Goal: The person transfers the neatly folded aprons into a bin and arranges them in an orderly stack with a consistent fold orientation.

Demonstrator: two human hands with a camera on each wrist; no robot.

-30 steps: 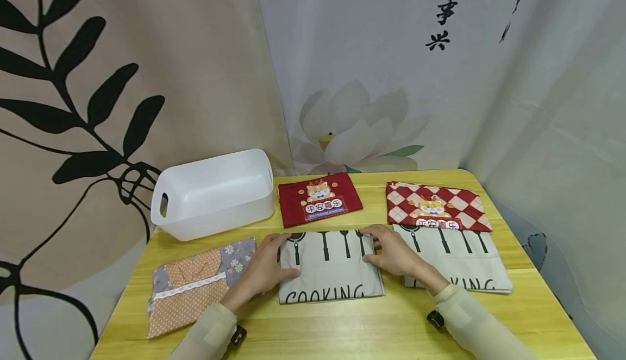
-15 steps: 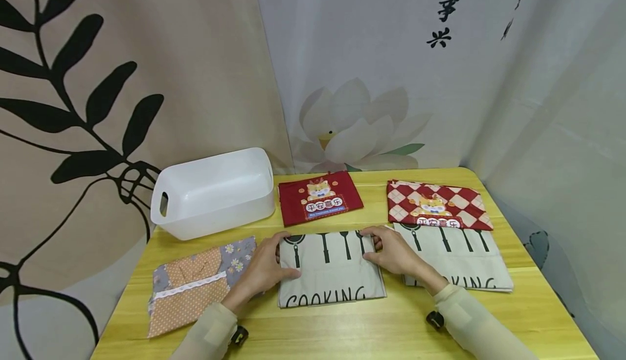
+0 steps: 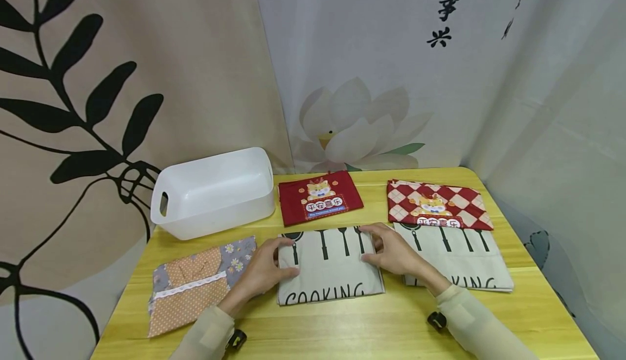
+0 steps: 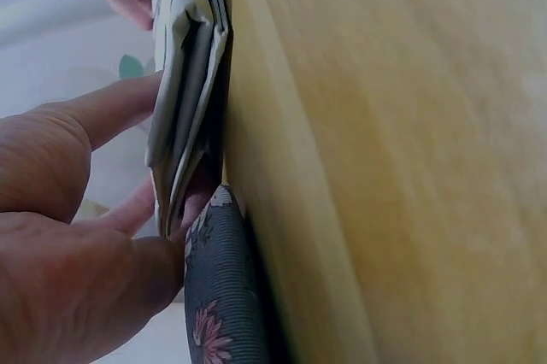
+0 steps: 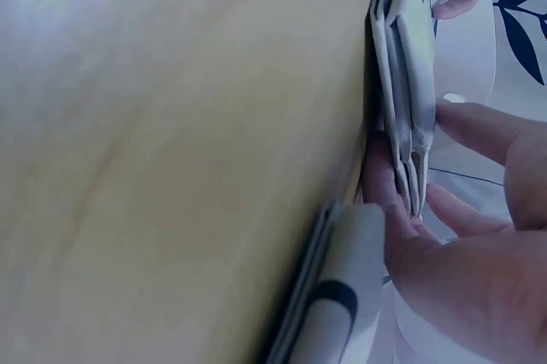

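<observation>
Yellow wood tabletop [image 3: 332, 330] bears, near its middle, a folded white cloth [image 3: 327, 267] lettered COOKING, between a dotted cloth [image 3: 191, 289] on the left and a matching white cloth [image 3: 469, 259] on the right. Left hand [image 3: 264, 266] pinches the left side; right hand [image 3: 395, 251] pinches the right side. Wrist views show digits above and beneath the layers. Apply equal pressure, capture every layer, hold the bundle level, and avoid dragging the neighbouring cloths; loose folds could slip.
</observation>
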